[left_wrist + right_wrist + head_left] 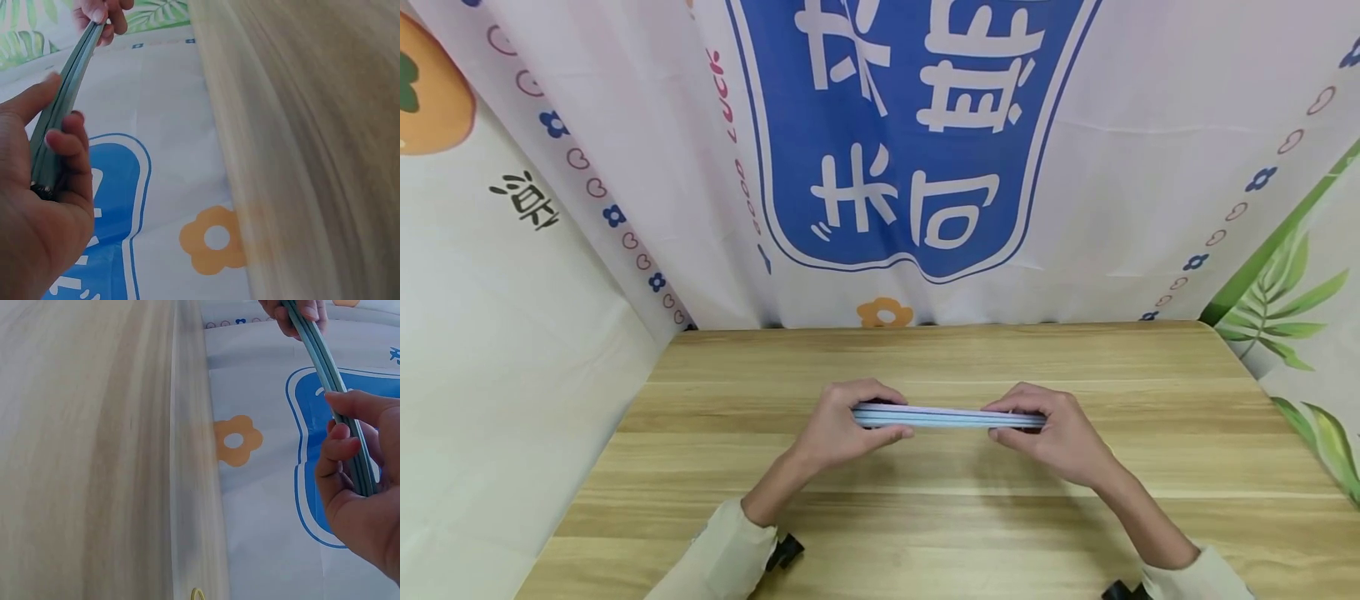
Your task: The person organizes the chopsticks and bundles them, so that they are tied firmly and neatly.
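Note:
A thin, flat stack of pale blue layers (pixel 949 417) is held up above the table, seen almost edge-on, with a pinkish upper edge in the head view. My left hand (pixel 837 427) grips its left end, thumb on the near side and fingers on the far side. The right hand (pixel 1057 431) pinches the opposite end in the same way. In the left wrist view the stack (pixel 57 119) shows dark gaps between its layers and a dark end by the palm. The right wrist view shows the stack's layers (pixel 326 362) running between both hands. Its broad faces are hidden.
A wood-grain table (pixel 940 533) lies beneath the hands. Behind it hangs a white curtain with a blue printed panel (pixel 895 217) and an orange flower (pixel 884 312). A small yellow loop (pixel 197 594) shows at the bottom of the right wrist view.

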A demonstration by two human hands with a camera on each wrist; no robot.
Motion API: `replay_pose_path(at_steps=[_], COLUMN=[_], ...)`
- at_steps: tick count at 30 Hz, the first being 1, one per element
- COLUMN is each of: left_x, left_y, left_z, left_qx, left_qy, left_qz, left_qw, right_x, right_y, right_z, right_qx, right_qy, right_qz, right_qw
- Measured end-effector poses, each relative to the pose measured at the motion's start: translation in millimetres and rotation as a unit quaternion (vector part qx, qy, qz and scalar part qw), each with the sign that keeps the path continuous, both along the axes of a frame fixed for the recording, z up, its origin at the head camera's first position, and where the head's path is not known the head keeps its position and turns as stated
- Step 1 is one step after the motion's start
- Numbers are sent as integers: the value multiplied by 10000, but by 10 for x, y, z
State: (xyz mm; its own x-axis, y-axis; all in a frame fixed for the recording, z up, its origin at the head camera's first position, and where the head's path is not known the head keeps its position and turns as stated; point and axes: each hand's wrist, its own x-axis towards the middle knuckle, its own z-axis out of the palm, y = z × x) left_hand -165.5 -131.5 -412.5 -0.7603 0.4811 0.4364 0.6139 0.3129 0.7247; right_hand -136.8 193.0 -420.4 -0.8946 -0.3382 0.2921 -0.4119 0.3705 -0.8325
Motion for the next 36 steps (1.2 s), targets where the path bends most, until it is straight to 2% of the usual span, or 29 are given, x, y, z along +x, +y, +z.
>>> replay_pose_path(at_steps=[6,10,16,20,24,29,33,36], left_x=[-8,-10,-12,-17,-28,-50,-68,-76], left_y=[56,110,179,187,150,94,71,60], left_z=[-77,-138,-181,-174,-131,-33,70,154], left_qx=[684,965,1126,1055,755,21,-762,-1509], left_qy=[225,516,963,1008,799,551,531,491], left_qz=[211,310,559,470,180,-113,-358,-496], left_qw=[9972,9935,9874,9882,9938,9984,9950,9861], right_x=[6,7,-15,-24,-23,-20,-17,-11], right_y=[-46,-95,-154,-130,-76,-26,1,9], right_z=[-15,-10,11,25,45,66,71,73], right_qx=[-112,-85,16,118,58,-34,-43,-49], right_qy=[15,126,97,125,114,25,17,-12], right_qz=[-98,-189,-409,-435,-411,-453,-483,-483], right_qw=[9999,9997,9991,9989,9991,9990,9988,9988])
